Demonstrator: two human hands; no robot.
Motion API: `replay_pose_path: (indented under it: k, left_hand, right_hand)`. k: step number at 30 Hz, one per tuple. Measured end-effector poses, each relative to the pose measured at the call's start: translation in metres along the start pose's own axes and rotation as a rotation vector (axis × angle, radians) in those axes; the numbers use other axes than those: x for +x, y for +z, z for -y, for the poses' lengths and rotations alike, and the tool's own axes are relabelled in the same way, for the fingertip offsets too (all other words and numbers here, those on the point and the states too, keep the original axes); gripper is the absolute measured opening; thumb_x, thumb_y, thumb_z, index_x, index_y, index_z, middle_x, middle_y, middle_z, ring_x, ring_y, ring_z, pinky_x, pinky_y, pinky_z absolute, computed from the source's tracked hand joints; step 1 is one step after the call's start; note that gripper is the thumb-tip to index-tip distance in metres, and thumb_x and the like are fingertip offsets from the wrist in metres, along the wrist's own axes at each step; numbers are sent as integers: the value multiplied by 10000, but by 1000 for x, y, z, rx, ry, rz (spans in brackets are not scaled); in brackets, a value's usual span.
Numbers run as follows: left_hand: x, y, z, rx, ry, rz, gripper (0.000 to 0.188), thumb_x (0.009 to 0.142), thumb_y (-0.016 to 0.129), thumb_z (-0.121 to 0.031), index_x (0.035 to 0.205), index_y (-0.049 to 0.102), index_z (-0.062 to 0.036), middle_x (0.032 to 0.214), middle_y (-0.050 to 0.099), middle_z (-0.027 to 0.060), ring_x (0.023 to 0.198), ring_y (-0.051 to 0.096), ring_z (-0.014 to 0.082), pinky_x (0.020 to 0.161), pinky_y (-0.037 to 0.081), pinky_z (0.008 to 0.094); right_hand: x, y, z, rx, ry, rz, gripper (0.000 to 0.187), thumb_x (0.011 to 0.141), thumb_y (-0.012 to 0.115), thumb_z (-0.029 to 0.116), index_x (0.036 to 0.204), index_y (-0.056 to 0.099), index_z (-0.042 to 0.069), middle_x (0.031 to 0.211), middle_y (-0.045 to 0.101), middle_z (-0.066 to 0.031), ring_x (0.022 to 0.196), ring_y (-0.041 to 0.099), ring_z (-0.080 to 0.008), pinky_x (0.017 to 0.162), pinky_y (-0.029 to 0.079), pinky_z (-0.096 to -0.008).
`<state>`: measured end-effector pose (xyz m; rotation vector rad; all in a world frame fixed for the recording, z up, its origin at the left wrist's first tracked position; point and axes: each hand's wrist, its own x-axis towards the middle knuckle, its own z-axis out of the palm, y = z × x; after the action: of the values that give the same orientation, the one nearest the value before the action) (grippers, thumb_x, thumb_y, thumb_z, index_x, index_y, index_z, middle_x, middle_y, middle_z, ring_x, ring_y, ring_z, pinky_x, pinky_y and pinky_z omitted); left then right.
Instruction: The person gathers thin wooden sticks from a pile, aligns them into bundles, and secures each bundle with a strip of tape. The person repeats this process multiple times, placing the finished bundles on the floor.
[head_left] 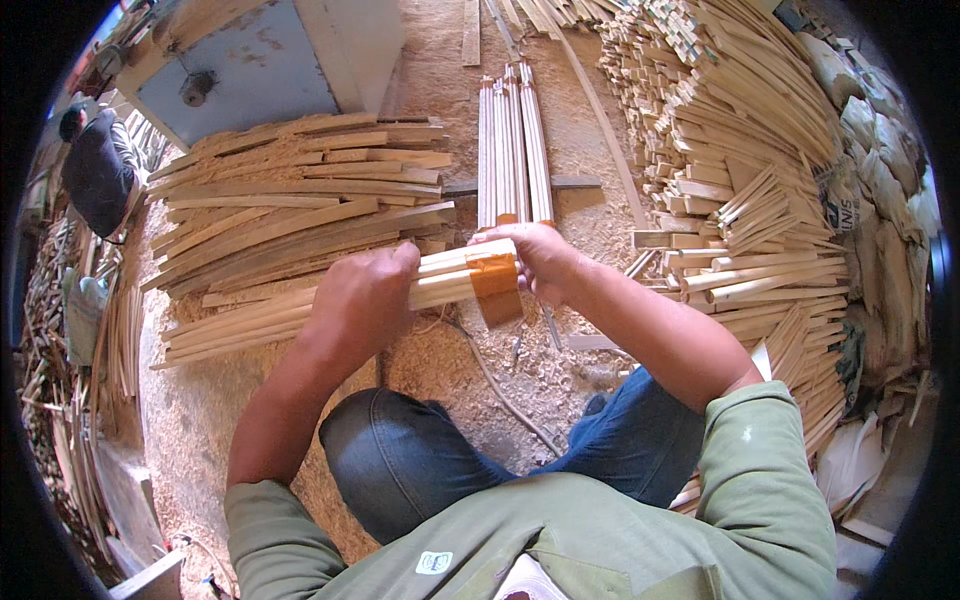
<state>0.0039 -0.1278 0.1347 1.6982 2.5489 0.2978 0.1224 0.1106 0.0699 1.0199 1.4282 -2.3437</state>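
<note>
A bundle of pale wooden sticks (240, 325) lies across in front of me, its far end stretching to the left. My left hand (362, 292) is closed around it near the middle. Brown tape (494, 276) wraps the bundle near its right end, and a flap of the tape hangs below. At that right end my right hand (540, 262) curls round the sticks, thumb over the top, with some fingers hidden behind. Just beyond it, several taped bundles of sticks (512, 150) lie side by side, pointing away from me.
Rough wooden strips (310, 215) are piled at the left, before a pale blue-grey cabinet (240, 80). A tall stack of cut sticks (740, 130) fills the right, with sacks (875, 150) behind. A cord (500, 390) crosses the sawdust-covered floor (240, 440). Another person (100, 170) is far left.
</note>
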Motion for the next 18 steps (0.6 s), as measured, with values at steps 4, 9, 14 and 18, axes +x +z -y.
replay_pose_path:
  k: [4,9,14,18]
  left_hand:
    - [-6,5,-7,-16,20,110,242,802,771,-96,996,636,-40,885,738,214,844,756,422,751,605,525]
    - [-4,16,-14,-66,42,183,177,834,717,-77,990,649,-29,879,747,235,838,762,434,756,608,536]
    - [5,22,-11,-31,-8,254,171,835,709,-68,982,647,-8,893,753,262,855,761,450,768,605,543]
    - [18,26,-4,-6,-22,170,179,835,711,-73,983,644,3,893,749,271,871,761,456,775,605,540]
  right_hand:
    - [11,-6,18,-45,-165,-52,152,977,791,216,1102,755,139,985,725,-3,901,689,-126,736,551,-323]
    - [14,-2,37,-113,-273,-83,194,986,787,212,1165,755,143,1019,744,-4,910,705,-141,782,590,-377]
    - [-3,10,52,-83,-427,-61,228,992,781,161,1195,728,70,1055,754,-41,935,723,-142,788,611,-355]
    - [-26,24,59,-160,-619,-101,275,988,784,130,1231,701,31,1088,755,-67,935,726,-128,802,621,-327]
